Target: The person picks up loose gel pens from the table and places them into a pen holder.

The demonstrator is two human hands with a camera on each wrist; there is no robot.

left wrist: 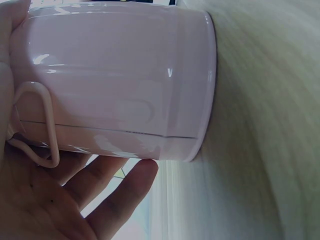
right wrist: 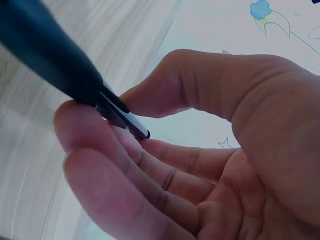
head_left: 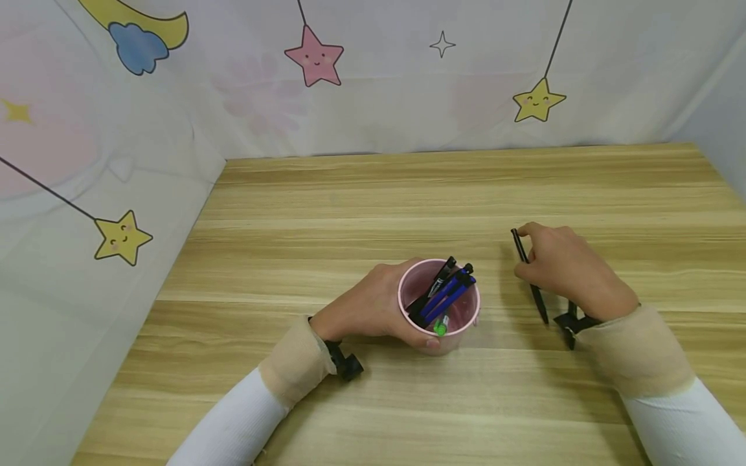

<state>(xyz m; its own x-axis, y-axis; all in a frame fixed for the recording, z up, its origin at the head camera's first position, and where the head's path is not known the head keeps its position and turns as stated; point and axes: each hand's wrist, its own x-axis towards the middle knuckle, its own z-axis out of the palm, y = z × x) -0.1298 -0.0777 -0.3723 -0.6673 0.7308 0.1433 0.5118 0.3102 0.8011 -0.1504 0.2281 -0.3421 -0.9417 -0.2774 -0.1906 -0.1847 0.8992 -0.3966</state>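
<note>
My left hand [head_left: 375, 301] grips a pink pen cup [head_left: 459, 338] by its side, the thumb lying near the front of the cup. In the left wrist view the cup wall [left wrist: 115, 75] fills much of the picture, with a small looped handle [left wrist: 50, 117] by the palm. Blue pens [head_left: 447, 301], a black pen [head_left: 432, 285] and a green-tipped one [head_left: 441, 325] lean inside it. To the right of the cup, my right hand [head_left: 562, 268] pinches another black pen [head_left: 537, 299] between thumb and fingers. The right wrist view shows this pen's dark barrel [right wrist: 50, 50] close up.
Both hands are over a wood-grain table [head_left: 361, 213]. A white cloth backdrop [head_left: 384, 116] printed with stars stands along the back, and another cloth side [head_left: 64, 310] borders the left edge. Black camera mounts [head_left: 348, 367] sit on both wrists.
</note>
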